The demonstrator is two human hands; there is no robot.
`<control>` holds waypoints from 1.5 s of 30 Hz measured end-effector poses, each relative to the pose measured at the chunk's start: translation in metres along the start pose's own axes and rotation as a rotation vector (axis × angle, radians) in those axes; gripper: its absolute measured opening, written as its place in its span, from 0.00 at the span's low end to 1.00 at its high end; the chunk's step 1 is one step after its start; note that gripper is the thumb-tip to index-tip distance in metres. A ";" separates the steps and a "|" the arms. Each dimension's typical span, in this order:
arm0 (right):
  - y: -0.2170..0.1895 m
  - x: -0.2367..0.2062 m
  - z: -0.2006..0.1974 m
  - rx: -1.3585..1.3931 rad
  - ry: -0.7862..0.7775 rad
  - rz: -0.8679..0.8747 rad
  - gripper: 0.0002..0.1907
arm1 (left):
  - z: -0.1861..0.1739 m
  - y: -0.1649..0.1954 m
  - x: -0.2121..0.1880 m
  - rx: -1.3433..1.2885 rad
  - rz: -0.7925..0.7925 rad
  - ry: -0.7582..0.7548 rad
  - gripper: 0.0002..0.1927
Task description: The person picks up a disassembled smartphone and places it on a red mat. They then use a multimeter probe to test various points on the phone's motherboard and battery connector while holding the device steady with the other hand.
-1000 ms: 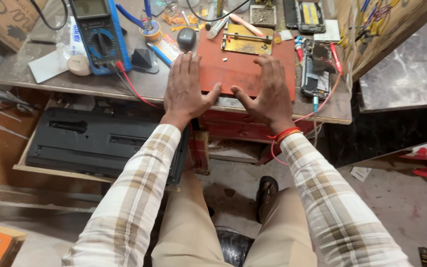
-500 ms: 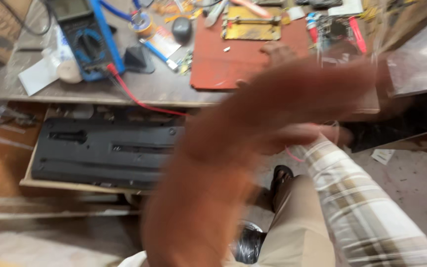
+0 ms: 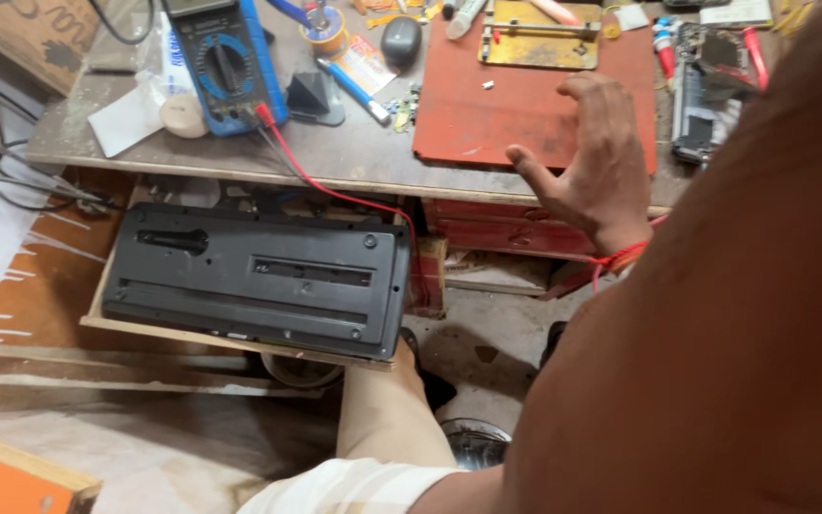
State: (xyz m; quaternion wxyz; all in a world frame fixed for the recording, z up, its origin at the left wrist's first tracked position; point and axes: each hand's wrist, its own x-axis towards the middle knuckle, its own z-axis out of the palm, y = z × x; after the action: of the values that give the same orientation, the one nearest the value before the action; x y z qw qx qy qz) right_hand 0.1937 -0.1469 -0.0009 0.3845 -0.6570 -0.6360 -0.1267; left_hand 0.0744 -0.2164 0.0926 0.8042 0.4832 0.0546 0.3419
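Your right hand (image 3: pixel 590 167) hovers, fingers spread and empty, over the red mat (image 3: pixel 487 119) on the worktop (image 3: pixel 354 157). Your left hand's state cannot be told; its forearm blurs the foreground.

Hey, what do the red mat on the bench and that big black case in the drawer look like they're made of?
The red mat looks like matte rubber or silicone: flat, dull and scuffed, with pale marks. I can't rule out painted board. The black case looks like moulded plastic with a faint satin sheen, given its ribs, recessed slots and screw holes. The right hand hovers open over the mat.
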 end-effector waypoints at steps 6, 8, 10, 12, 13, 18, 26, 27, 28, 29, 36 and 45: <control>0.001 -0.002 -0.003 0.012 0.025 -0.030 0.33 | -0.003 0.000 -0.009 -0.011 -0.012 -0.002 0.25; 0.001 -0.003 -0.002 0.029 0.020 -0.025 0.33 | -0.003 -0.001 -0.009 -0.020 -0.007 -0.003 0.25; 0.000 -0.003 -0.002 0.032 0.011 -0.011 0.33 | -0.003 -0.001 -0.007 -0.015 -0.010 -0.008 0.25; -0.001 -0.002 -0.002 0.034 0.005 0.002 0.34 | -0.004 0.000 -0.008 -0.013 -0.009 -0.009 0.25; -0.001 -0.002 -0.002 0.036 -0.001 0.003 0.34 | -0.003 0.000 -0.007 -0.014 -0.007 -0.009 0.25; -0.001 -0.001 -0.004 0.002 0.023 -0.007 0.33 | -0.001 0.003 -0.011 -0.016 -0.026 -0.024 0.26; 0.000 0.000 -0.005 0.007 -0.002 -0.012 0.33 | -0.004 0.007 -0.017 -0.019 -0.024 -0.031 0.26; 0.000 -0.001 -0.006 0.017 0.003 -0.022 0.33 | -0.005 0.007 -0.017 -0.016 -0.025 -0.030 0.26; 0.000 0.000 -0.006 0.034 0.004 -0.041 0.33 | -0.004 0.007 -0.017 -0.012 -0.022 -0.028 0.26; 0.001 0.001 -0.005 0.055 0.012 -0.064 0.33 | -0.004 0.006 -0.015 -0.006 -0.019 -0.028 0.26; 0.004 -0.004 -0.001 0.056 0.009 -0.054 0.32 | -0.004 0.005 -0.018 0.011 -0.019 -0.012 0.26; 0.004 -0.007 -0.003 0.009 0.023 -0.041 0.32 | -0.003 0.007 -0.026 0.016 -0.054 -0.021 0.26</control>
State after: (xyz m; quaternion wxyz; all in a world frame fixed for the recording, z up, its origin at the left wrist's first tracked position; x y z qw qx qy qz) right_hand 0.1974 -0.1533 -0.0049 0.3922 -0.6406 -0.6453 -0.1392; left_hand 0.0496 -0.2274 0.0903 0.8099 0.4914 0.0617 0.3144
